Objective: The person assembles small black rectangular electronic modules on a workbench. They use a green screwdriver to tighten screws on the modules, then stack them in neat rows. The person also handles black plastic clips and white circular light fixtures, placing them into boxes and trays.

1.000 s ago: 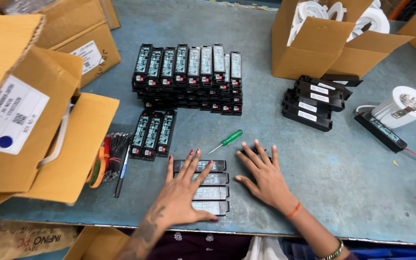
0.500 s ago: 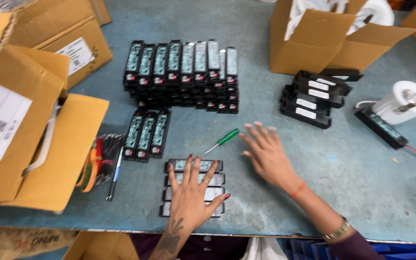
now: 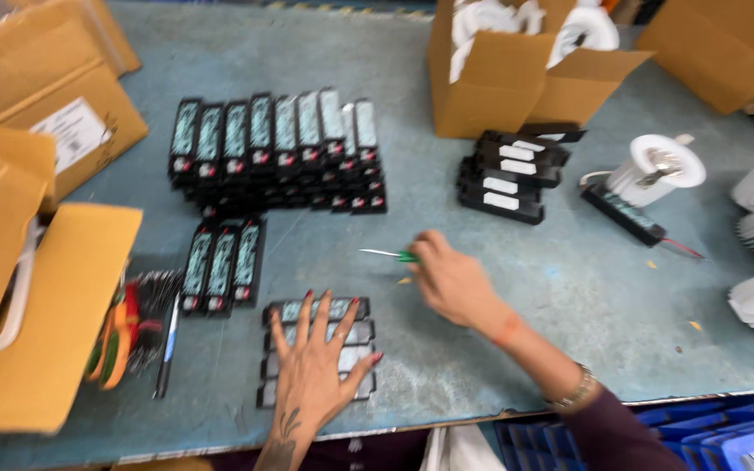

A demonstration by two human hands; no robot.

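Note:
My left hand [image 3: 316, 359] lies flat with spread fingers on a short row of black box-shaped modules [image 3: 342, 310] at the table's front edge. To its right, my right hand [image 3: 449, 279] is closed around a small green-handled screwdriver [image 3: 392, 255], whose metal tip points left. A trio of black modules [image 3: 222, 262] lies left of the hand. Behind them stands a long stacked row of the same modules [image 3: 277, 153]. Another stack of black modules with white labels [image 3: 510, 174] sits further right.
Open cardboard boxes stand at the left [image 3: 41, 288] and at the back [image 3: 503, 74]. White round lamp housings [image 3: 661, 166] lie at the right, one wired to a black module. A bundle of tools and wires [image 3: 128, 327] lies by the left box. Blue bins [image 3: 726, 436] sit below the table edge.
My right hand has left the row of modules, moved to the green screwdriver and picked it up. My left hand stays pressed on the row. The view has shifted right.

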